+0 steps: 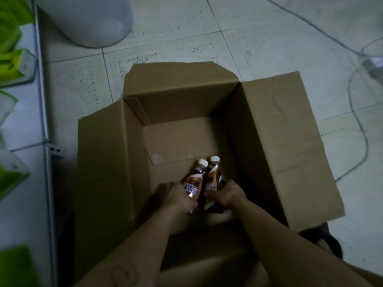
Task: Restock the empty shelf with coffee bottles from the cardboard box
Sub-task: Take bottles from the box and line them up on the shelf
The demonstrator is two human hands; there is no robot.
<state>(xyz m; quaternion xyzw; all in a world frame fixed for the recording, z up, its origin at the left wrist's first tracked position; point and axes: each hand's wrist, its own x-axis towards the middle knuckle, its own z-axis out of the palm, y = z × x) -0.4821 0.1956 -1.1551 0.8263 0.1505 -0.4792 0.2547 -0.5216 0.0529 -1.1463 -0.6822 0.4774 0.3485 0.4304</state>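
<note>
Shop aisle, white shelf (pixel 44 112) of green packages (pixel 12 61), cardboard box (pixel 269 141) on tiled floor (pixel 269 38)

Cardboard box (pixel 269 141): top open, flaps splayed; interior floor bare toward 12 o'clock; walls enclose all sides.

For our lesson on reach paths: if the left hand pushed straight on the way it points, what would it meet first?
Probably the bare cardboard box floor, then its far wall; depth is unclear. The left hand holds a coffee bottle.
</note>
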